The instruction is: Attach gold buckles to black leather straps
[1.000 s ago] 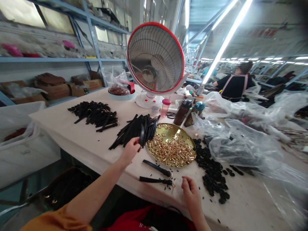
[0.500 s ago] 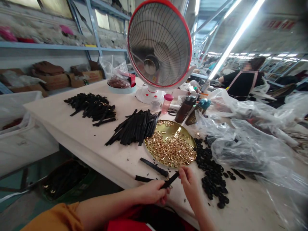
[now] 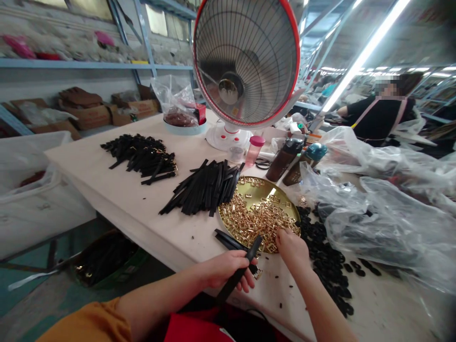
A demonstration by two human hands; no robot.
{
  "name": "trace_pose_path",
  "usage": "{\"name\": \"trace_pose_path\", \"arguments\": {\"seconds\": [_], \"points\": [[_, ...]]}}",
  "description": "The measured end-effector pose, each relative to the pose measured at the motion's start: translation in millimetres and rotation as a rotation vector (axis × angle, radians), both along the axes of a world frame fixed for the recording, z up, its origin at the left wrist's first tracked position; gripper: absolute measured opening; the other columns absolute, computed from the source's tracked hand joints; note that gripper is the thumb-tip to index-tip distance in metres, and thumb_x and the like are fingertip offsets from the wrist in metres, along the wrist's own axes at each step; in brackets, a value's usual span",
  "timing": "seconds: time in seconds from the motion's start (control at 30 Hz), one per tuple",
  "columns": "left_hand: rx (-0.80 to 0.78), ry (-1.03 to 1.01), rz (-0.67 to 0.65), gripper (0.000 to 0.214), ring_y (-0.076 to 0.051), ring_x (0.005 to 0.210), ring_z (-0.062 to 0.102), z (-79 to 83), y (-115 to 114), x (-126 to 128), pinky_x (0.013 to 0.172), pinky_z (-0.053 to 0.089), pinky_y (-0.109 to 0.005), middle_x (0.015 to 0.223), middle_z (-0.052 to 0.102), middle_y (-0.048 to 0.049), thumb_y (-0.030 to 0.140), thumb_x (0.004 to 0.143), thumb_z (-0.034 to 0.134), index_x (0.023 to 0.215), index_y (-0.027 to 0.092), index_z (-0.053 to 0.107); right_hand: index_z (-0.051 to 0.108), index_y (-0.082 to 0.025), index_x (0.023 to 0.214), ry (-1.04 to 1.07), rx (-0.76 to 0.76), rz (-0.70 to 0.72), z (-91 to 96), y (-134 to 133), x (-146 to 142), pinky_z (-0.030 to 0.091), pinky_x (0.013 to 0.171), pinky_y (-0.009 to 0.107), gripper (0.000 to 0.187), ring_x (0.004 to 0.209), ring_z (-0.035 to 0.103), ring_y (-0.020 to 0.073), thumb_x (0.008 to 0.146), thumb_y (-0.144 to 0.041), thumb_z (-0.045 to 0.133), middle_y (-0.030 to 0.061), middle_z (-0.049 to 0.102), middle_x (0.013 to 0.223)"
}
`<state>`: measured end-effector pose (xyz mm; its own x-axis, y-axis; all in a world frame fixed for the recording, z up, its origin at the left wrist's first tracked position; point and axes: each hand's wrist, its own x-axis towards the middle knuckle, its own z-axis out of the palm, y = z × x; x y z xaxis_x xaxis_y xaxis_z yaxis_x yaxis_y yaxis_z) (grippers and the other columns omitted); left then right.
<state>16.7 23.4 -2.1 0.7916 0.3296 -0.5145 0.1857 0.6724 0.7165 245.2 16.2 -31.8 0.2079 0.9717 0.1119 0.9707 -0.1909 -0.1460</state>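
A black strap (image 3: 233,281) is gripped in my left hand (image 3: 233,270), one end pointing up toward the tray and the other hanging over the table edge. My right hand (image 3: 291,247) is at the near right rim of a round gold tray (image 3: 261,184), its fingers drawn together among small gold buckles (image 3: 254,218). What those fingertips hold, if anything, is hidden. Beneath and beside my left hand lie black straps (image 3: 228,240), with a gold buckle (image 3: 258,272) showing near its fingers. Left of the tray rests a heap of black straps (image 3: 203,190).
A second heap of straps with gold buckles (image 3: 140,156) lies farther left. Small black pieces (image 3: 329,266) and clear plastic bags (image 3: 384,228) spread over the right side. A large fan (image 3: 245,66), bottles (image 3: 285,159) and a pink-lidded cup (image 3: 254,151) stand behind. Beyond, a person (image 3: 381,116) works.
My right hand has let go of the strap's end and moved to the buckles in the tray. The strap stays in my left hand, now tilted more steeply. The view has shifted slightly.
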Motion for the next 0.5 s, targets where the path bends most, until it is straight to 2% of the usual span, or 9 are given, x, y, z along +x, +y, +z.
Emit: {"name": "trace_pose_path", "arguments": {"seconds": [0.13,0.23,0.3,0.4,0.43,0.5], "points": [[-0.220,-0.098,-0.018,0.040,-0.013,0.056,0.060,21.0,-8,-4,0.048,0.043,-0.020,0.069,0.063,-0.0062,0.021,0.064,0.049,0.104,0.013,0.046,0.058,-0.018,0.071,-0.001,-0.024,0.055,6.8,-16,4,0.033,0.056,0.028,0.014,0.066,0.056,0.0193,0.079,-0.017,0.046,0.0077,0.058,0.076],[-0.283,-0.150,-0.030,0.043,-0.015,0.058,0.061,29.2,-14,-4,0.049,0.044,-0.021,0.070,0.064,-0.0077,0.020,0.063,0.050,0.105,0.012,0.046,0.057,-0.018,0.084,0.062,0.004,0.054,13.7,-37,-1,0.037,0.061,0.029,0.015,0.070,0.056,0.0186,0.082,-0.023,0.044,0.0077,0.059,0.085],[-0.287,-0.181,-0.045,0.042,-0.016,0.060,0.062,30.3,-18,-4,0.050,0.045,-0.021,0.071,0.064,-0.0083,0.019,0.064,0.049,0.106,0.012,0.046,0.056,-0.018,0.092,0.355,0.038,0.000,19.8,-53,-12,0.040,0.060,0.030,0.023,0.065,0.055,0.0175,0.083,-0.036,0.043,0.0067,0.059,0.084],[-0.299,-0.221,-0.109,0.039,-0.016,0.061,0.063,28.4,-25,-3,0.051,0.045,-0.022,0.073,0.065,-0.0087,0.019,0.066,0.048,0.104,0.012,0.048,0.054,-0.019,0.095,1.122,0.053,-0.144,30.3,-75,-34,0.039,0.048,0.027,0.037,0.052,0.050,0.0136,0.081,-0.051,0.042,0.0016,0.057,0.070],[-0.304,-0.229,-0.133,0.038,-0.016,0.061,0.063,27.6,-27,-3,0.051,0.045,-0.022,0.073,0.065,-0.0086,0.019,0.066,0.048,0.103,0.012,0.048,0.055,-0.019,0.094,1.329,0.051,-0.190,33.6,-81,-42,0.038,0.045,0.025,0.037,0.050,0.047,0.0119,0.080,-0.052,0.045,-0.0004,0.055,0.065],[-0.309,-0.233,-0.182,0.036,-0.016,0.062,0.063,26.9,-32,-2,0.050,0.044,-0.021,0.072,0.065,-0.0079,0.020,0.066,0.049,0.101,0.012,0.048,0.057,-0.019,0.087,1.588,0.072,-0.277,38.6,-89,-52,0.036,0.044,0.021,0.031,0.046,0.043,0.0083,0.073,-0.046,0.059,-0.0041,0.050,0.057]]}}
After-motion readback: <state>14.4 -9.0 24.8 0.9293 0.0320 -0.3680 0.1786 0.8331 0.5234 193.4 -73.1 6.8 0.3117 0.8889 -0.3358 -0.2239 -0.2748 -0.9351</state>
